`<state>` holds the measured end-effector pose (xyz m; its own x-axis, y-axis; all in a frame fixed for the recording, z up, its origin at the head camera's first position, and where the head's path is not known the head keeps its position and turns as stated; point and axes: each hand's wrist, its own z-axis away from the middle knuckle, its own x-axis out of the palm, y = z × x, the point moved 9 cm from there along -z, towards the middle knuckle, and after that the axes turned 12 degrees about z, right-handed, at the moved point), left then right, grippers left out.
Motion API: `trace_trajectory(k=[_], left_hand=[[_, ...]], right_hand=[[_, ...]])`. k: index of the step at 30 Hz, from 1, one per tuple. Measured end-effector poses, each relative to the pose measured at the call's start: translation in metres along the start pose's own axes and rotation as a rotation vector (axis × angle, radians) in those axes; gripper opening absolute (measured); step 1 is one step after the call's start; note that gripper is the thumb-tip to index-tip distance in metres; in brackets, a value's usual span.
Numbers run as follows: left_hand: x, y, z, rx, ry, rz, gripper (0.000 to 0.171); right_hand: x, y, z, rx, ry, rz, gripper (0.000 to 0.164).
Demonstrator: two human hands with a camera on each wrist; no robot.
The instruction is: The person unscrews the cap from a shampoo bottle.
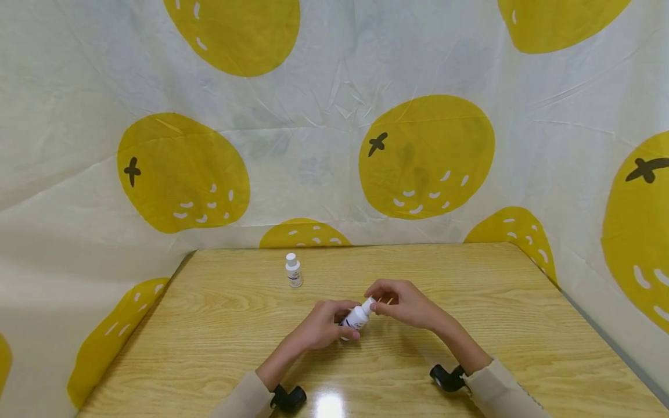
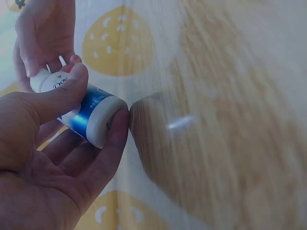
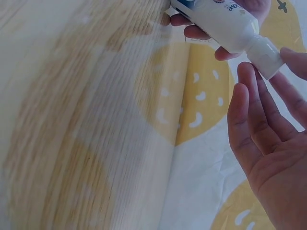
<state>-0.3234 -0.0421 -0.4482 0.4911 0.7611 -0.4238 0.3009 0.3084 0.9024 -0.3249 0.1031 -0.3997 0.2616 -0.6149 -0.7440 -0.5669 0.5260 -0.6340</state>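
A small white bottle [image 1: 356, 318] with a blue band and a white cap [image 3: 264, 56] is held tilted over the table. My left hand [image 1: 323, 325] grips its body, thumb on one side and fingers around the other, as the left wrist view shows. With thumb and fingers, my right hand [image 1: 405, 303] pinches the cap; its other fingers [image 3: 259, 120] extend loosely beside it. Lettering ending in "ove" reads on the bottle's front in the right wrist view. Farther back on the table, a second white bottle [image 1: 294, 271] with a white cap stands upright, apart from both hands.
The wood-grain table [image 1: 235, 325] reaches back to a white cloth [image 1: 308, 168] printed with yellow fruit, which also hangs at both sides. Black wrist cameras [image 1: 447, 378] sit at both sleeves, low over the table.
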Motion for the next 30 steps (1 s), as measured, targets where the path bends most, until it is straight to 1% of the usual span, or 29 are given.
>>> trace_trajectory(k=[5,8,12,23,27,30], left_hand=[[0.0002,-0.0002,0.0001,0.000,0.000,0.003,0.045],[0.0001,-0.0007,0.0001,-0.004,0.002,0.005,0.045],[-0.0001,-0.0011,-0.0002,-0.008,0.003,0.004,0.046],[-0.0001,-0.0016,-0.0014,-0.004,0.001,-0.013,0.044],[0.0000,-0.0012,-0.0004,-0.004,0.000,-0.011,0.045],[0.0003,-0.0006,0.0002,-0.002,0.000,-0.009,0.045]], right_hand=[[-0.0006,0.0025,-0.0006,0.032,0.015,0.049,0.024],[0.0001,0.0037,-0.0009,0.040,0.016,0.042,0.020],[0.0009,0.0038,-0.0003,0.031,0.010,0.014,0.017],[0.0014,0.0004,0.0007,-0.002,-0.011,-0.020,0.018],[0.0010,-0.0002,0.0007,-0.019,-0.004,-0.005,0.022],[0.0010,0.0001,0.0003,-0.015,0.002,0.013,0.026]])
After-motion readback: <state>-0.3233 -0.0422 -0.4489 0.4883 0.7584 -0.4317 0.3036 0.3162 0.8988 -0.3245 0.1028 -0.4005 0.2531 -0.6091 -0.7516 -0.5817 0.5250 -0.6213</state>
